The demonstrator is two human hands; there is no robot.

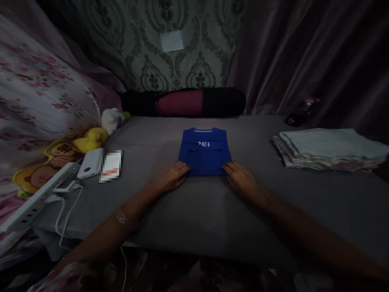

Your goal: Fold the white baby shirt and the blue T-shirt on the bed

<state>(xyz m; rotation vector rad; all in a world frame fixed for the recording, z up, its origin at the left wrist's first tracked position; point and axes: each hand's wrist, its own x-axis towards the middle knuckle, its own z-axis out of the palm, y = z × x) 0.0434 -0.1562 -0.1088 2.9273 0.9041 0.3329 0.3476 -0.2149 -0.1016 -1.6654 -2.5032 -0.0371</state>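
A blue T-shirt [208,157] lies folded into a rough rectangle in the middle of the grey-covered surface. White letters show below its neckline, partly hidden by the folded-in sleeves. My left hand [175,175] grips its near left corner, fingers closed on the cloth. At the near right corner, my right hand [240,177] holds the fabric in the same way, thumb side low and hard to see. Both hands rest close to the surface, and the shirt lies flat between them.
A stack of folded cloths [328,148] sits at the right, with a dark bottle [299,115] behind it. A power strip [39,198] with white cables, a power bank [91,163] and plush toys [91,140] line the left. A dark bolster [182,102] lies along the wall.
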